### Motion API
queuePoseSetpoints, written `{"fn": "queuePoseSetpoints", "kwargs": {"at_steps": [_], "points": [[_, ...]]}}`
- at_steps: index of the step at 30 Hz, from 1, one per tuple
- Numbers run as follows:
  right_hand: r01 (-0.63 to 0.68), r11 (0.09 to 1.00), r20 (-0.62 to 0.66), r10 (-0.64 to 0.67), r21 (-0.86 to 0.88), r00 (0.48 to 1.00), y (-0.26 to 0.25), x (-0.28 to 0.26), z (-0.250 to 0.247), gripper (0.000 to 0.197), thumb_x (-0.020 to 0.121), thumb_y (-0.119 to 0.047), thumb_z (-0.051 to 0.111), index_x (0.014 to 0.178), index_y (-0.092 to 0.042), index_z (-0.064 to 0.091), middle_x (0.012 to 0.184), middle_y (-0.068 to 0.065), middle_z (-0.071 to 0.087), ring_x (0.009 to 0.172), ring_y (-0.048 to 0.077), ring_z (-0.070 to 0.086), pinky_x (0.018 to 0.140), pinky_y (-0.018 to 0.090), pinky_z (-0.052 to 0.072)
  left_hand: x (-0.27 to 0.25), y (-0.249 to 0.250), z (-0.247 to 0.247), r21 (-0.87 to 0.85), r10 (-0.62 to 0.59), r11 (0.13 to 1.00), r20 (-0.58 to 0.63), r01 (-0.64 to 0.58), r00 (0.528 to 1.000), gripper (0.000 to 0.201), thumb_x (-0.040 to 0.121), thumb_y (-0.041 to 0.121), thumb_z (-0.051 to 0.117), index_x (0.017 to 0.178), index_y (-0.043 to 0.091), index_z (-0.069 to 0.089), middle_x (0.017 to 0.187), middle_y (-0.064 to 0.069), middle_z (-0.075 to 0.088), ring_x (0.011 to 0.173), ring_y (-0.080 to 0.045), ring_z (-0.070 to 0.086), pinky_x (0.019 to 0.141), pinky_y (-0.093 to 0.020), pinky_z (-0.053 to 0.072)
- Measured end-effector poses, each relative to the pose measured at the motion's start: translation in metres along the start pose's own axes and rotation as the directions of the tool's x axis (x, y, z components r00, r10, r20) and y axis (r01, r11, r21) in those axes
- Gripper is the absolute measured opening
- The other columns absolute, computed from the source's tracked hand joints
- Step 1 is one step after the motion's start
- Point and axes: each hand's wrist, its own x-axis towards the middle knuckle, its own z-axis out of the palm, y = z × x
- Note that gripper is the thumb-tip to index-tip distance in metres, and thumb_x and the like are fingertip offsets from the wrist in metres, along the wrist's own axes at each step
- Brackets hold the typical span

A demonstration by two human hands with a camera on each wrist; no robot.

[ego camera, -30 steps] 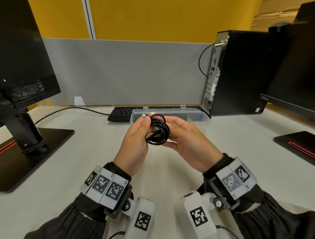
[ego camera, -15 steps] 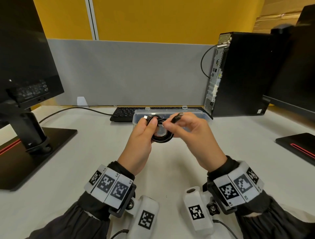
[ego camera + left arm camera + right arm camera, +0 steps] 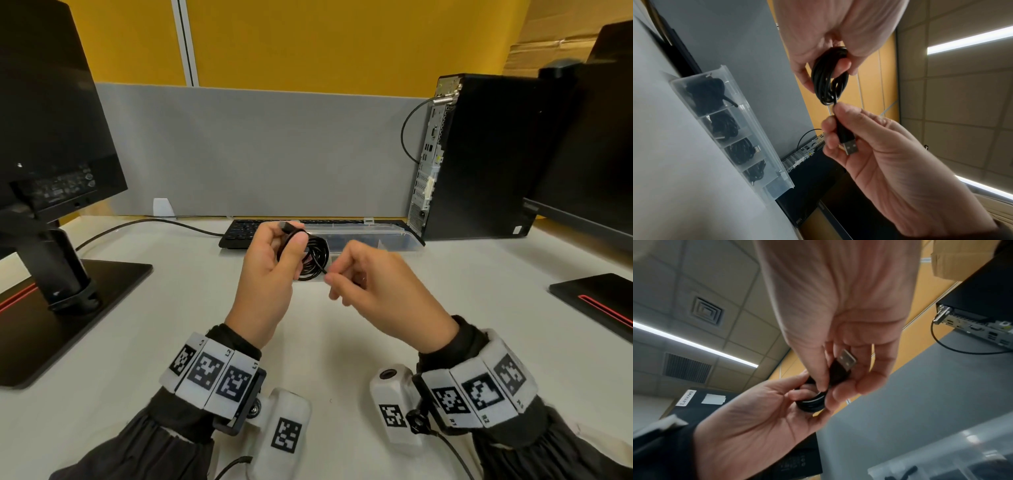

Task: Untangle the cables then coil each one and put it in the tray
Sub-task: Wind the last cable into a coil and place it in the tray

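Black cable: coil gripped by left hand; USB plug pinched by right hand. Monitor behind: "Lenovo" label.

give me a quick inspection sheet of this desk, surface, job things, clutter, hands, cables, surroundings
surface: white desk, bare in front of the hands
job's things: coiled black usb cable held above the desk; clear plastic compartment tray with black cable coils in four compartments, the end one looks empty
clutter: black keyboard behind the tray
grippers: left hand grips the coil; right hand pinches its usb plug
cables: black lead across the desk to the keyboard
surroundings: black monitor on the left, black pc tower, grey partition
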Motion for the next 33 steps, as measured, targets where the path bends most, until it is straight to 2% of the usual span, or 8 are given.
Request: {"fn": "queuePoseSetpoints", "kwargs": {"at_steps": [5, 11, 17, 19, 23, 27, 30, 33], "points": [[0.012, 0.997, 0.143, -0.002, -0.072, 0.99, -0.008, -0.002, -0.002, 0.01, 0.098, -0.02, 0.045, 0.097, -0.024, 0.053, 0.071, -0.008, 0.066, 0.064, 0.004, 0.058, 0.062, 0.012, 0.043, 0.0, -0.002, 0.0, 0.019, 0.03, 0.999, -0.027, -0.029, 0.999, 0.007, 0.093, 0.012, 0.05, 0.096, 0.015, 0.056, 0.062, 0.018, 0.059, 0.05, 0.0, 0.047, 0.056, -0.015, 0.043], [-0.082, 0.993, 0.288, 0.104, -0.085, 0.952, -0.012, -0.005, -0.004, 0.023, 0.1, -0.018, 0.035, 0.112, -0.015, 0.054, 0.066, -0.011, 0.045, 0.06, 0.007, 0.044, 0.058, 0.021, 0.036, -0.002, -0.007, 0.002, 0.121, 0.097, 0.988, 0.001, -0.096, 0.995, 0.006, 0.093, 0.009, 0.051, 0.091, 0.014, 0.053, 0.081, 0.005, 0.06, 0.072, 0.004, 0.059, 0.068, -0.013, 0.048], [-0.167, 0.982, 0.337, 0.13, 0.084, 0.932, -0.01, 0.0, -0.003, 0.02, 0.099, -0.012, 0.04, 0.101, -0.019, 0.058, 0.08, -0.011, 0.066, 0.073, 0.003, 0.054, 0.078, 0.023, 0.047, -0.002, -0.008, 0.001, 0.098, 0.008, 0.995, 0.122, -0.02, 0.992, 0.005, 0.094, 0.009, 0.048, 0.097, 0.013, 0.049, 0.089, -0.001, 0.057, 0.074, -0.002, 0.057, 0.068, -0.016, 0.048], [-0.193, 0.979, 0.316, 0.161, 0.071, 0.935, -0.008, 0.0, -0.001, 0.019, 0.098, -0.009, 0.039, 0.095, -0.018, 0.056, 0.088, -0.013, 0.063, 0.076, 0.001, 0.051, 0.075, 0.019, 0.044, -0.003, -0.008, 0.001, 0.087, -0.002, 0.996, 0.152, -0.011, 0.988, 0.008, 0.094, 0.007, 0.047, 0.098, 0.014, 0.048, 0.09, -0.002, 0.056, 0.075, -0.002, 0.058, 0.068, -0.016, 0.049], [-0.298, 0.926, 0.24, 0.242, 0.234, 0.94, -0.01, 0.001, -0.002, 0.017, 0.098, -0.02, 0.041, 0.094, -0.013, 0.055, 0.071, -0.009, 0.043, 0.065, 0.006, 0.038, 0.063, 0.022, 0.033, -0.003, -0.006, -0.001, 0.079, 0.01, 0.997, 0.159, -0.023, 0.987, 0.012, 0.094, 0.008, 0.048, 0.097, 0.019, 0.047, 0.097, -0.006, 0.058, 0.084, -0.004, 0.06, 0.072, -0.015, 0.051], [-0.257, 0.929, 0.151, 0.224, 0.265, 0.963, -0.008, 0.002, 0.002, 0.022, 0.097, -0.032, 0.044, 0.091, -0.015, 0.057, 0.056, -0.013, 0.039, 0.046, 0.001, 0.035, 0.056, 0.021, 0.029, -0.004, -0.005, 0.001, 0.059, 0.005, 0.998, 0.176, -0.015, 0.984, 0.012, 0.093, 0.007, 0.049, 0.098, 0.018, 0.046, 0.1, -0.011, 0.057, 0.089, -0.013, 0.059, 0.072, -0.019, 0.052], [-0.292, 0.887, 0.19, 0.238, 0.356, 0.953, -0.008, 0.001, 0.001, 0.02, 0.099, -0.027, 0.042, 0.096, -0.014, 0.056, 0.044, -0.015, 0.038, 0.037, 0.002, 0.032, 0.043, 0.014, 0.027, -0.004, -0.005, 0.0, 0.081, 0.029, 0.996, 0.17, -0.044, 0.985, 0.011, 0.093, 0.01, 0.049, 0.098, 0.019, 0.046, 0.099, -0.008, 0.058, 0.086, -0.007, 0.06, 0.075, -0.018, 0.052], [-0.34, 0.797, 0.302, 0.207, 0.5, 0.93, -0.008, -0.002, -0.006, 0.02, 0.1, -0.027, 0.04, 0.099, -0.016, 0.057, 0.046, -0.013, 0.027, 0.04, 0.005, 0.02, 0.038, 0.016, 0.021, -0.003, -0.004, -0.001, 0.101, 0.072, 0.991, 0.152, -0.088, 0.986, 0.011, 0.093, 0.01, 0.049, 0.096, 0.02, 0.046, 0.092, -0.001, 0.057, 0.077, 0.003, 0.06, 0.07, -0.014, 0.05]]}}
